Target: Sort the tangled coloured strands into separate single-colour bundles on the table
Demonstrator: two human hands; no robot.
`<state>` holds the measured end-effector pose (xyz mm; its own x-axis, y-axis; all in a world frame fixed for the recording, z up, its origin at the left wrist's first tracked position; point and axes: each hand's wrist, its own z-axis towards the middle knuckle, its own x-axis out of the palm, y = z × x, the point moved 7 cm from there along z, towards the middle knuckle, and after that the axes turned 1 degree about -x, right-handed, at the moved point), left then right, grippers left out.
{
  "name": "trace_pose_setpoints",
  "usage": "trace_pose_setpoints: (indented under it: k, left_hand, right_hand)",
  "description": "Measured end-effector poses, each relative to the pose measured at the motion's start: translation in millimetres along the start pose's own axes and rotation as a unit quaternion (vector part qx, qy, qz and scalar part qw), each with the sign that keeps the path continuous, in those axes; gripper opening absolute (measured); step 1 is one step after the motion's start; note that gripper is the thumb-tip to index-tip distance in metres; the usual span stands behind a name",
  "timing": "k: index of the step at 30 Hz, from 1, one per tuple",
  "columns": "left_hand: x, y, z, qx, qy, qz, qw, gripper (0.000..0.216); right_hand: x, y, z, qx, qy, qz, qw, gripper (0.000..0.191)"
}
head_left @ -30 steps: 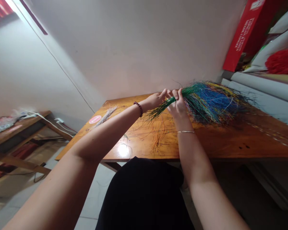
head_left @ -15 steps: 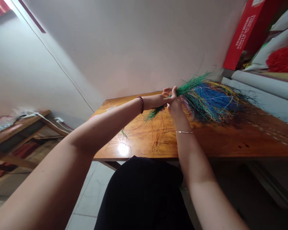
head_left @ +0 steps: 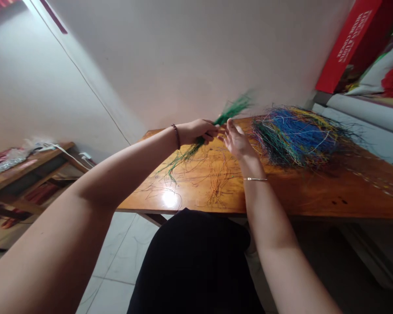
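Note:
My left hand (head_left: 198, 130) is closed round a thin bundle of green strands (head_left: 231, 109), held above the wooden table (head_left: 308, 194); the bundle's far end is smeared by motion and its near ends trail down to the left. My right hand (head_left: 235, 139) hovers just right of it with fingers spread, holding nothing. To the right lies a big tangled heap of blue, green, yellow and purple strands (head_left: 294, 135) on the table.
Loose orange and green strands (head_left: 218, 179) are scattered on the table in front of me. A red box (head_left: 350, 41) and stacked goods stand at the far right. A low wooden bench (head_left: 22, 170) with cables sits at the left over a tiled floor.
The green bundle has come free of the heap and moved left in my left hand. My right hand has let go of it and opened.

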<state>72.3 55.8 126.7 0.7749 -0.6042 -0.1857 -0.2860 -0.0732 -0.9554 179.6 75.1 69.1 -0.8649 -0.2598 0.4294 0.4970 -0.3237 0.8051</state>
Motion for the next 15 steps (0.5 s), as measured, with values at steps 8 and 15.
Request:
trace_pose_setpoints:
  k: [8,15]
  left_hand:
    - [-150.3,56.2,-48.6,-0.087,-0.301,0.121,0.942,0.022]
    - [-190.3,125.0,-84.9,-0.206,-0.348,0.231,0.885,0.025]
  right_hand:
    - [-8.9,-7.1,0.0,0.048,-0.019,0.047,0.998,0.040]
    - [-9.2,-13.0,-1.3,0.081,-0.041,0.033,0.995,0.032]
